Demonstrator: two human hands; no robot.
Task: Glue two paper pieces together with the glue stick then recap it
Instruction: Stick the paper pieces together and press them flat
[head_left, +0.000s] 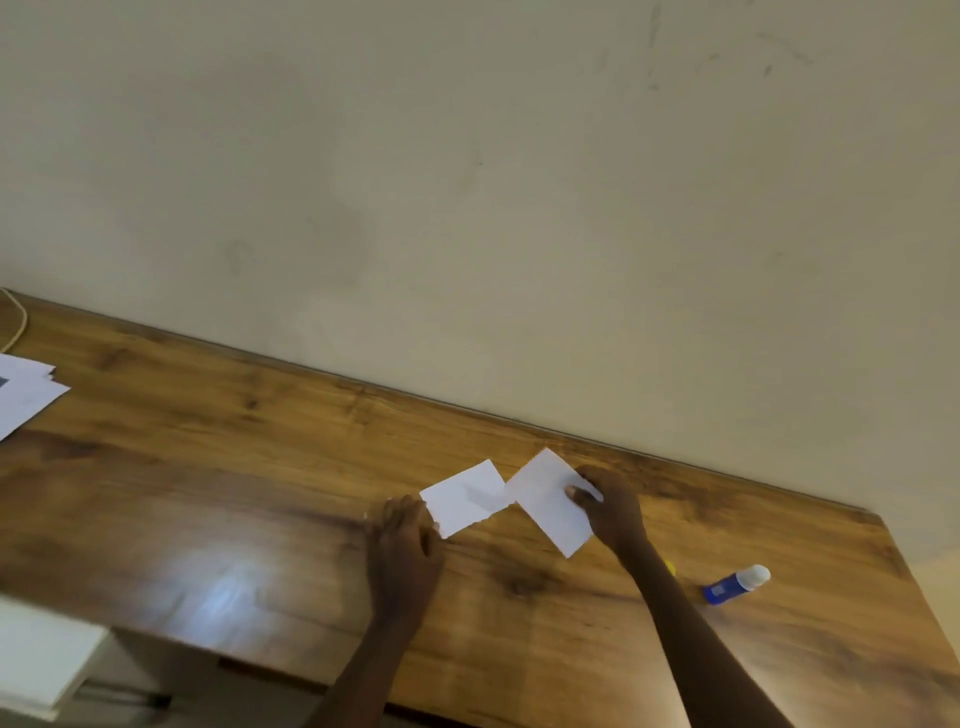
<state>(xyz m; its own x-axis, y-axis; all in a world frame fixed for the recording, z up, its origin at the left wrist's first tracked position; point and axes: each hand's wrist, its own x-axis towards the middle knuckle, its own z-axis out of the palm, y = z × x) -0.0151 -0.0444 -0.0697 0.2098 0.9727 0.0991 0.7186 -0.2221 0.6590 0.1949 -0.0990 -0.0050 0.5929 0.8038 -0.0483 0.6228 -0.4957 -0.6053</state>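
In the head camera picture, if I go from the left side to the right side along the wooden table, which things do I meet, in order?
Stack of papers → left hand → left paper piece → right paper piece → right hand → glue stick, lying on its side.

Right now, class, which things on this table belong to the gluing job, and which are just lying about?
For the job: left paper piece, right paper piece, glue stick.

Lying about: paper stack, cord, yellow thing half hidden behind the arm.
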